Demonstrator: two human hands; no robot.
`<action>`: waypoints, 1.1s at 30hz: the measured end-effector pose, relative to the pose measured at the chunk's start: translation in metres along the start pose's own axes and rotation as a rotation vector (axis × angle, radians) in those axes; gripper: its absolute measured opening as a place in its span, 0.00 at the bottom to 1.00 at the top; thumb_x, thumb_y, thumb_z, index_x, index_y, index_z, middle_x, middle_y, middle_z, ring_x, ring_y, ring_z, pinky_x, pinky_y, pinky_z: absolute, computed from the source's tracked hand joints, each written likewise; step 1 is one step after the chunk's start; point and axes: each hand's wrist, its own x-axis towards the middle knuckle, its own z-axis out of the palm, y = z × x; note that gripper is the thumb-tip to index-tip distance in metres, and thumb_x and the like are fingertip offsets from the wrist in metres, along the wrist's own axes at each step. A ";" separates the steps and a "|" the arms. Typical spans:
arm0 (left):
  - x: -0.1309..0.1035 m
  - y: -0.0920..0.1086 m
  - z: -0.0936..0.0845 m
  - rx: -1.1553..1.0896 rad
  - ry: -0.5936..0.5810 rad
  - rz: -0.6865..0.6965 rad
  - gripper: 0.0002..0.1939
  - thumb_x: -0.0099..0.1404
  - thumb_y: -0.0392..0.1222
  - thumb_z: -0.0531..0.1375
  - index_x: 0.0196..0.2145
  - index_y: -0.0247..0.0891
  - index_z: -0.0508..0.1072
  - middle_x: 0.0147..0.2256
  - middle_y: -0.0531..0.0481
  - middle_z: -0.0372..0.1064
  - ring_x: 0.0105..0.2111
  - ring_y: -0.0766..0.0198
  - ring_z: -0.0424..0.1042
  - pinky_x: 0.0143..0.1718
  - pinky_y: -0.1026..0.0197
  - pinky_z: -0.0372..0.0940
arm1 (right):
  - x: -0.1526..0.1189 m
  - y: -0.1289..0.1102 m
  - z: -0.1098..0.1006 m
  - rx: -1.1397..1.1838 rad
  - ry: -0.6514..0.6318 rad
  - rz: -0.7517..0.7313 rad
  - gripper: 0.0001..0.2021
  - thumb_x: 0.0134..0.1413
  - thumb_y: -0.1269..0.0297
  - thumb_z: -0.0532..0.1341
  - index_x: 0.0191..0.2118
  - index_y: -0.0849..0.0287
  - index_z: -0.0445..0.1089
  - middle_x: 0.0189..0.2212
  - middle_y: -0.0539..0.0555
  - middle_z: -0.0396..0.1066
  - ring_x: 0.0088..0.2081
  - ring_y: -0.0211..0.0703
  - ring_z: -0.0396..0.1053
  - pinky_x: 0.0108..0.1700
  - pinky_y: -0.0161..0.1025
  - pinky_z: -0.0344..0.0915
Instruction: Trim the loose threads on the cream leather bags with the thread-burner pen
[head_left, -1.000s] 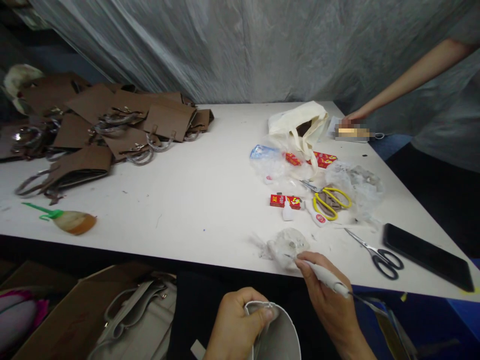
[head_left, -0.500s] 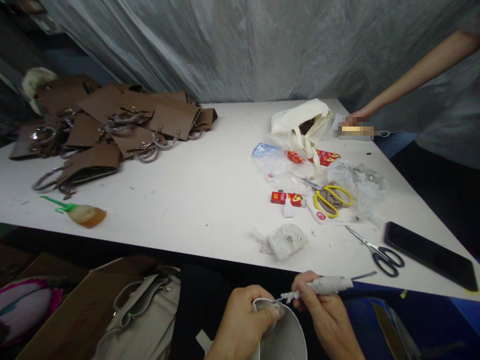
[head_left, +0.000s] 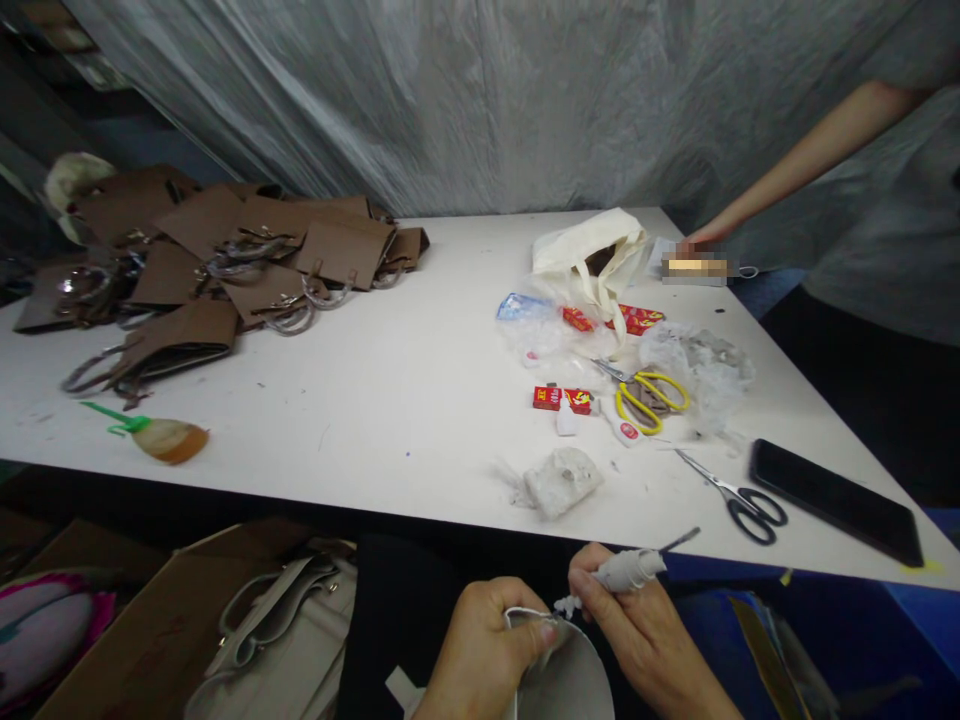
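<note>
**Both hands working at the rim of a pale bag, below the surface edge**

Your left hand is pinching the rim of the grey-white bag, thumb closed tight on its edge, holding it low in front of you below the surface. Your right hand is gripping a white-coated tool, fingers wrapped round it, its tip lying just at the bag's rim. What is lying inside the bag is not showing. Further off, a cream tote is sagging open with something dark inside. At your lower left, a cardboard box is holding another pale handbag.
</note>
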 end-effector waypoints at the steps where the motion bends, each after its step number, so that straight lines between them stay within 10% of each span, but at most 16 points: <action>1: 0.000 0.000 0.000 -0.007 -0.001 -0.004 0.05 0.50 0.39 0.66 0.23 0.33 0.78 0.19 0.51 0.69 0.23 0.63 0.65 0.27 0.61 0.56 | 0.000 0.000 0.000 0.009 -0.003 0.010 0.18 0.73 0.53 0.54 0.32 0.55 0.69 0.26 0.48 0.67 0.30 0.42 0.68 0.35 0.37 0.61; 11: 0.013 -0.021 -0.014 -0.099 -0.003 0.045 0.09 0.47 0.43 0.69 0.22 0.33 0.77 0.18 0.51 0.68 0.21 0.65 0.61 0.27 0.61 0.52 | -0.015 0.020 0.031 0.398 0.238 0.175 0.22 0.72 0.48 0.55 0.31 0.57 0.71 0.24 0.49 0.70 0.28 0.41 0.70 0.32 0.34 0.67; 18: 0.017 -0.030 -0.023 -0.237 0.031 0.010 0.19 0.44 0.52 0.75 0.24 0.33 0.77 0.19 0.52 0.66 0.23 0.66 0.59 0.28 0.62 0.51 | 0.019 0.014 0.010 0.092 0.527 0.066 0.14 0.73 0.52 0.56 0.39 0.55 0.72 0.30 0.50 0.73 0.33 0.42 0.71 0.38 0.36 0.67; 33: 0.014 -0.034 -0.054 -0.366 0.025 -0.084 0.24 0.42 0.56 0.77 0.26 0.35 0.77 0.20 0.52 0.70 0.22 0.66 0.63 0.27 0.62 0.54 | 0.054 0.012 0.000 -0.341 0.296 -0.256 0.09 0.74 0.61 0.56 0.41 0.56 0.71 0.34 0.53 0.74 0.36 0.46 0.72 0.42 0.42 0.64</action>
